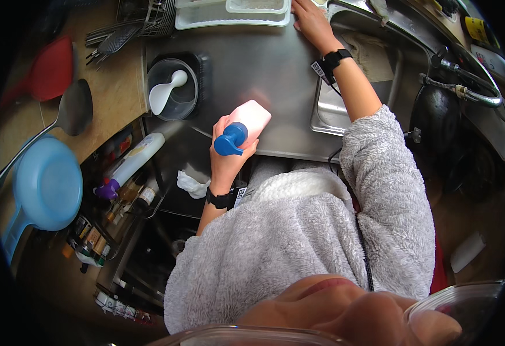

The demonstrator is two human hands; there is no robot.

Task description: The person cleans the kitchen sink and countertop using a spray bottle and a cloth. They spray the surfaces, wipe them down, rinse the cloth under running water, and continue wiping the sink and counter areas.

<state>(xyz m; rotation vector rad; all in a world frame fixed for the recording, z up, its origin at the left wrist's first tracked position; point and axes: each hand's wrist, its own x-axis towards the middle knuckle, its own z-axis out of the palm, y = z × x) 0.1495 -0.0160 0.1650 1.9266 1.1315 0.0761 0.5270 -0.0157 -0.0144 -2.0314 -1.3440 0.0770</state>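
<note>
My left hand [228,162] grips a pink bottle [254,119] with a blue pump head [231,138], tilted over the front part of the steel worktop. My right hand [314,24] reaches to the far side, between the white plastic trays [233,21] and the sink [356,19]. Its fingertips run to the top edge of the picture, so whether they hold anything is hidden. Left of the bottle, a clear round tub [178,106] sits in a black container [201,71], with a white spoon [166,93] lying in it.
A steel pan [332,108] sits by the sink's near left corner, with a chrome faucet [488,100] to the right. On the left are a wire utensil basket [159,19], a metal turner [75,108], a red spatula [53,67] and a light-blue pan-shaped utensil [49,186]. A crumpled tissue [192,184] lies below the tub.
</note>
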